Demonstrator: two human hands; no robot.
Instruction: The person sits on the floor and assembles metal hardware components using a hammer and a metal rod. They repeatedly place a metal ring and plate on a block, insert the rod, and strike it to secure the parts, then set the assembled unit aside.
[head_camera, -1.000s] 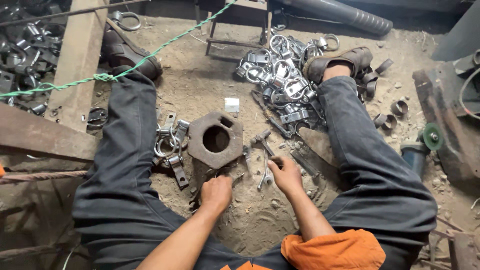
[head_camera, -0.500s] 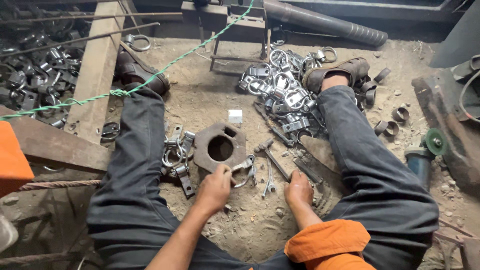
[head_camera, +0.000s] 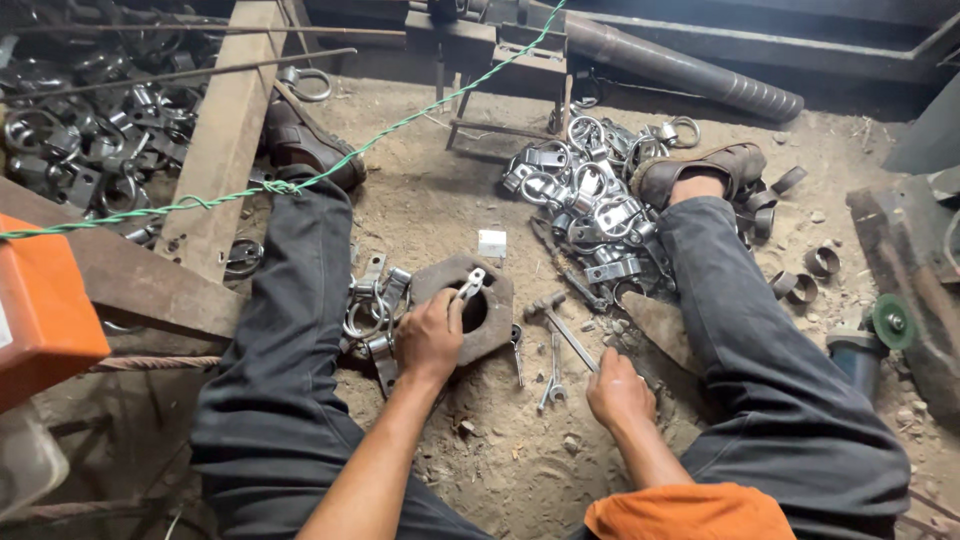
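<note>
The small bright metal clamp piece (head_camera: 470, 286) sits at the rim of the hole in the heavy rusty steel block (head_camera: 490, 325), which lies on the dirt floor (head_camera: 420, 200) between the person's outstretched legs. The left hand (head_camera: 430, 335) rests on the block's near-left side, its fingers (head_camera: 452, 308) pinched on the clamp piece and holding it over the hole. By the look of it, this is the seating step: the piece is being set on the block as on an anvil.

Just right of the block lie a hammer (head_camera: 560, 325) and an open-ended spanner (head_camera: 552, 375), both loose in the dirt. The right hand (head_camera: 618, 392) is down on the floor beyond them, right of the block and nearer the person; its fingers curl loosely, and whether they grip anything cannot be told from this angle. The hammer is the nearest tool to it.

The next move seems to call for keeping the piece steady over the hole while the free hand takes up a tool, with the holding fingers kept away from any blow.

Left of the block, touching its edge, is a small cluster of ring clamps (head_camera: 368, 310). Beyond the block, up by the person's right shoe, lies a larger heap of bright clamps (head_camera: 585, 195). A green cord (head_camera: 300, 182) runs across the left leg, and a wooden beam (head_camera: 225, 130) lies further left of the block.
</note>
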